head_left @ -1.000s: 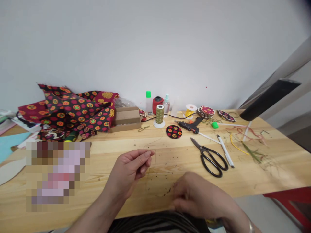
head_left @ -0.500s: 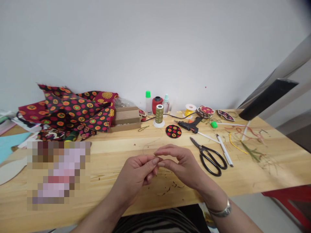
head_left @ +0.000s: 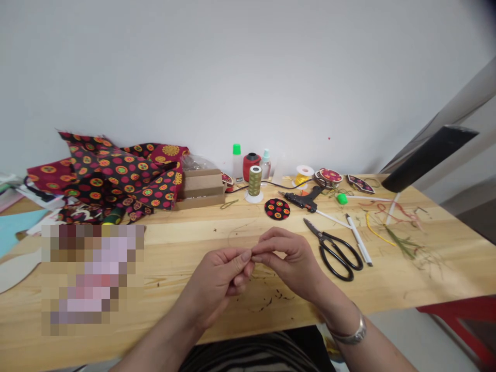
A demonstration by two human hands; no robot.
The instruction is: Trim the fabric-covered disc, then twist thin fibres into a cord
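Observation:
My left hand point(head_left: 220, 279) and my right hand point(head_left: 289, 261) meet above the wooden table point(head_left: 387, 281), fingertips pinched together at one spot. Between them runs a very thin thread point(head_left: 237, 232) that loops back over the tabletop. Both hands are closed in a pinch on that thread. A bracelet sits on my right wrist. Small dark thread scraps point(head_left: 271, 299) lie on the wood just under the hands.
Black scissors point(head_left: 337, 250), a white pen point(head_left: 358, 239), a black glue gun point(head_left: 304, 201), a round patterned fabric disc point(head_left: 277, 209), a gold thread spool point(head_left: 254, 182), small bottles, a cardboard box point(head_left: 202, 188) and patterned fabric point(head_left: 112, 178) lie behind. Loose cords point(head_left: 395, 235) lie right.
My right hand rose from the table's near edge to meet the left hand, and both now pinch the thread together. Since half a second ago, the hands have barely shifted.

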